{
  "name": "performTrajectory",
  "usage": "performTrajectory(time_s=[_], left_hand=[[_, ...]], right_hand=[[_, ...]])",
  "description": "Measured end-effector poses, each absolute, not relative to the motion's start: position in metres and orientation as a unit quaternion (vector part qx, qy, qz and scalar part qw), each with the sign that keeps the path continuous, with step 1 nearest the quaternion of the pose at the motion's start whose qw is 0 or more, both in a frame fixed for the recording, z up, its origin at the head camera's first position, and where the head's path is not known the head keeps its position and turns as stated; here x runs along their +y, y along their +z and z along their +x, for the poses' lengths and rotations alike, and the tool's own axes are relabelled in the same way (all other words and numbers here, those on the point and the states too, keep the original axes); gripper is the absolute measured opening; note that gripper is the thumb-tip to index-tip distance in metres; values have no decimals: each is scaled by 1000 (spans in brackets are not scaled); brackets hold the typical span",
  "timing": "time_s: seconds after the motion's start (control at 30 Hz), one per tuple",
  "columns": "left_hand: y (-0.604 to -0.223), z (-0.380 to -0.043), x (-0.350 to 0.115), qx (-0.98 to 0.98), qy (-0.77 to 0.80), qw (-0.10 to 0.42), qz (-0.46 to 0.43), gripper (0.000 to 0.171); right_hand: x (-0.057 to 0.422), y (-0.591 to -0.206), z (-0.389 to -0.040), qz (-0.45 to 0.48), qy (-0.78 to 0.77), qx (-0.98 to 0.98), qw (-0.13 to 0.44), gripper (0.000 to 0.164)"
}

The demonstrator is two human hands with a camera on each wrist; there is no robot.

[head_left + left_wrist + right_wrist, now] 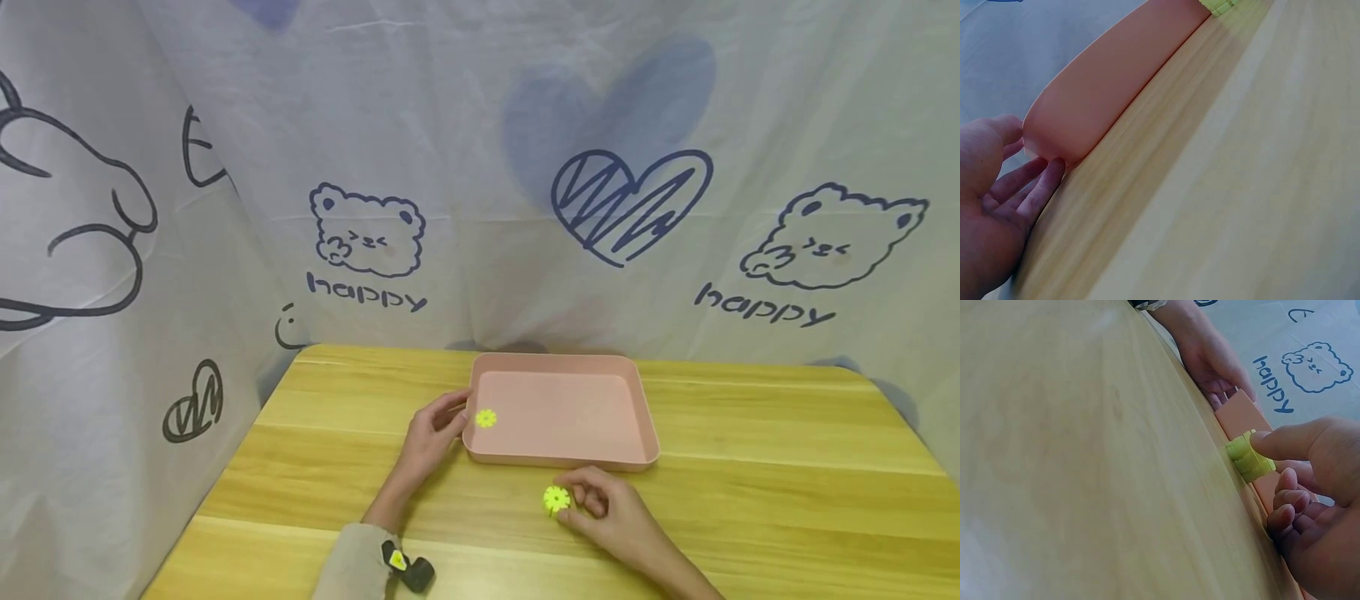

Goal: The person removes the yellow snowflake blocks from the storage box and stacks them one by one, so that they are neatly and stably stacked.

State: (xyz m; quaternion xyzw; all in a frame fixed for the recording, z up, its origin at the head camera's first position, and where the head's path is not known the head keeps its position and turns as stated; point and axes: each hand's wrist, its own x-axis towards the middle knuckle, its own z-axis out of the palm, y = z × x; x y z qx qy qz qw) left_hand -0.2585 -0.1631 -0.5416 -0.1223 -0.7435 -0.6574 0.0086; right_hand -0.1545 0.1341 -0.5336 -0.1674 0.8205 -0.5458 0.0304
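A shallow pink tray [558, 460] lies on the wooden table. My left hand [433, 433] rests against its left side, touching the outer wall with relaxed fingers; the left wrist view shows its fingertips [1054, 167] low at a corner. In front of the tray, my right hand [611, 512] pinches a short stack of bright yellow notched discs [557, 499] between thumb and finger. The right wrist view shows the stack [1250, 456] side-on, with several layers. One more yellow notched disc [486, 418] lies flat inside the tray, near its left wall.
Wooden tabletop [757, 467] stretches to both sides of the tray. A pale cloth [480, 167] with printed bears, hearts and the word happy hangs behind the table and on the left. A small black device [411, 568] is strapped at the left wrist.
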Motion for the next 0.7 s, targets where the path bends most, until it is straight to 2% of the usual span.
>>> performTrajectory(time_s=[0.7], left_hand=[[-542,-259,-163,-743,-655,14,-133,37]], right_hand=[[134,-532,-152,-176,-561,808,26,33]])
